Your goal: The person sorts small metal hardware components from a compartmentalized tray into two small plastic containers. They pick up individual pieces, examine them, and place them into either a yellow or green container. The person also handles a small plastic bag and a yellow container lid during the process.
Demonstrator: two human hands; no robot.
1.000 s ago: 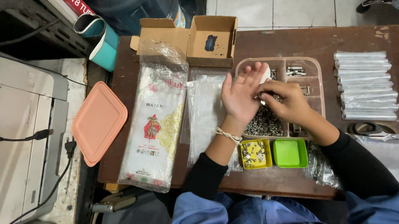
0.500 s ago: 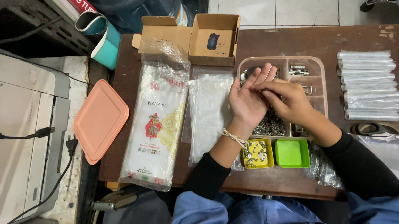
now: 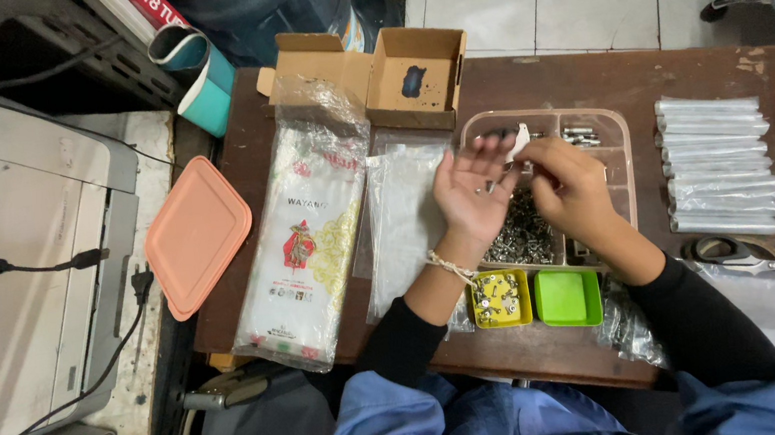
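Observation:
My left hand [image 3: 472,198] is held palm-up with fingers spread over a clear plastic tray [image 3: 614,155] of small metal parts; a few small pieces seem to rest on the palm. My right hand [image 3: 566,186] is beside it, fingers pinched on a small white piece [image 3: 521,140] above the tray. A heap of tiny metal screws [image 3: 522,237] lies in the tray beneath both hands. In front of the tray sit a small yellow box [image 3: 499,298] with parts in it and a green box [image 3: 566,296].
A stack of filled clear sachets [image 3: 715,163] and scissors [image 3: 736,254] lie at the right. Clear plastic bags [image 3: 405,215], a printed bag pack [image 3: 303,244], an orange lid [image 3: 196,234] and an open cardboard box [image 3: 398,73] are at the left and back. A printer [image 3: 9,291] stands left of the brown table [image 3: 630,72].
Both hands have shifted slightly toward the far side of the tray. The left hand has turned its palm up and spread its fingers; the right fingers now pinch a small white piece.

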